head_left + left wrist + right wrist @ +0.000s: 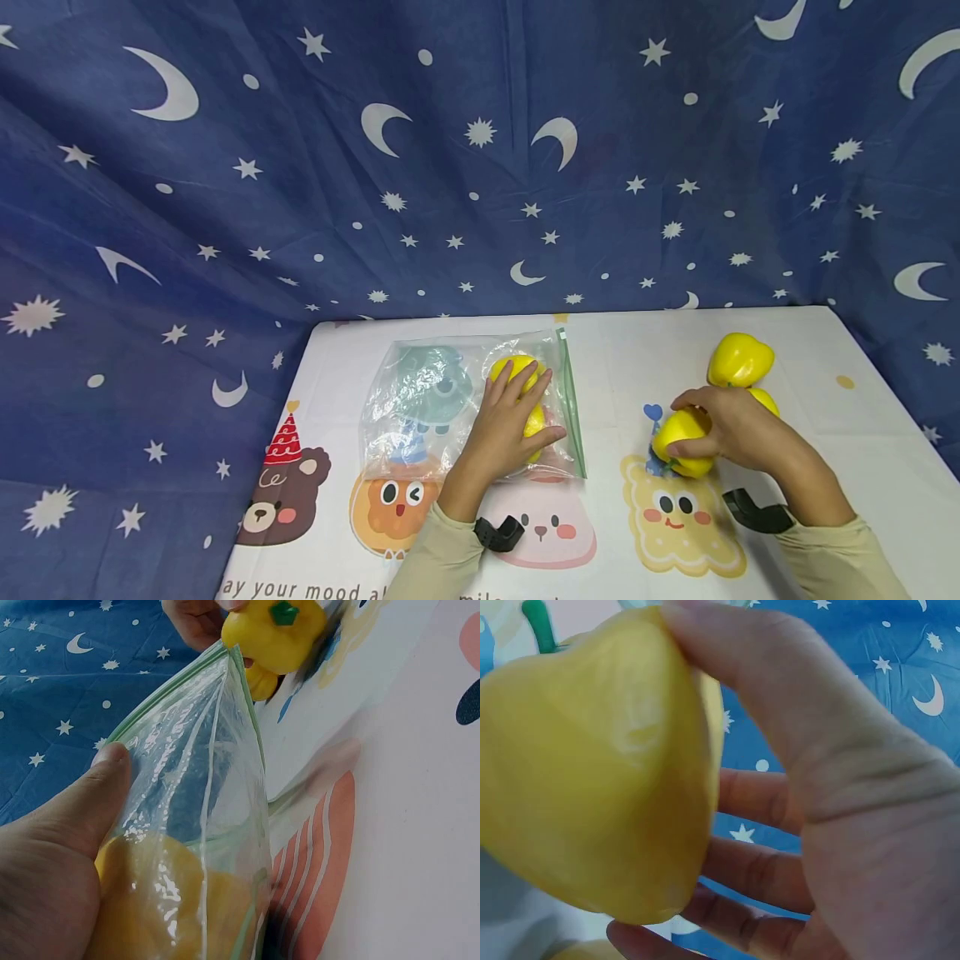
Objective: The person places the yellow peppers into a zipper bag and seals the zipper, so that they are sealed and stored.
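A clear zip bag (450,367) with a green seal strip lies on the table, holding yellow pepper-like pieces (514,367). My left hand (510,421) rests on top of the bag over them, fingers spread. In the left wrist view, the thumb lies along the clear plastic (172,787), and the other fingers are out of sight. To the right of the bag, my right hand (738,425) grips a yellow bell pepper (686,442) between thumb and fingers. Its green stem (540,624) shows in the right wrist view.
Behind my right hand sit two more yellow bell peppers, one whole (741,360) and one partly hidden (767,402). The white tablecloth (622,358) carries cartoon prints. A dark blue curtain (465,167) with moons and stars stands along the back and sides.
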A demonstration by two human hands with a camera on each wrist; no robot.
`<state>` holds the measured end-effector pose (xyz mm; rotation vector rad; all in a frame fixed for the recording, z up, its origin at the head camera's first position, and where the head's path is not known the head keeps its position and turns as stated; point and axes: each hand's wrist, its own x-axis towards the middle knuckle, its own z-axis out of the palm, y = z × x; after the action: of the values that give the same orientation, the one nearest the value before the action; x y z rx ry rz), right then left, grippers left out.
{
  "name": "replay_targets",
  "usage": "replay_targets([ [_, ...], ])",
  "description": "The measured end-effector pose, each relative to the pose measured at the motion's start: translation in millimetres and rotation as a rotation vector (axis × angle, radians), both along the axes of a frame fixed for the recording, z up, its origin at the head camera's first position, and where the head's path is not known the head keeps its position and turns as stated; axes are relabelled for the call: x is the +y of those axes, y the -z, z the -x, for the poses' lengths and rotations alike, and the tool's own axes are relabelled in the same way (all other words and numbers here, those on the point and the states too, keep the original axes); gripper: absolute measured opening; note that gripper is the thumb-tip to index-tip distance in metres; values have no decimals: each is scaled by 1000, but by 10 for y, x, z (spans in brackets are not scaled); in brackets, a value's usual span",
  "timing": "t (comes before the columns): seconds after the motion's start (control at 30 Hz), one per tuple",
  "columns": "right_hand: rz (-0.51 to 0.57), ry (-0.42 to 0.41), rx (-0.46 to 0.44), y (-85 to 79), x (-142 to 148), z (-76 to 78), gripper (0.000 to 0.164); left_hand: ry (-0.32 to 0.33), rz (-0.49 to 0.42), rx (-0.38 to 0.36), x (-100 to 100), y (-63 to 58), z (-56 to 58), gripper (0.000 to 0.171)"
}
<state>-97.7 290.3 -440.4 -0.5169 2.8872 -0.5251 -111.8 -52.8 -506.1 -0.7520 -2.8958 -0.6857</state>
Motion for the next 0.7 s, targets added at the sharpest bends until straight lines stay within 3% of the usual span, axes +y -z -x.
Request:
replay_targets([
  [0.27,63,11,95,25,-48,23,62,0,0,4,-2,-5,3,87],
  [0.7,183,5,233,237,-165,84,54,-3,12,-3,3,-11,1,87],
])
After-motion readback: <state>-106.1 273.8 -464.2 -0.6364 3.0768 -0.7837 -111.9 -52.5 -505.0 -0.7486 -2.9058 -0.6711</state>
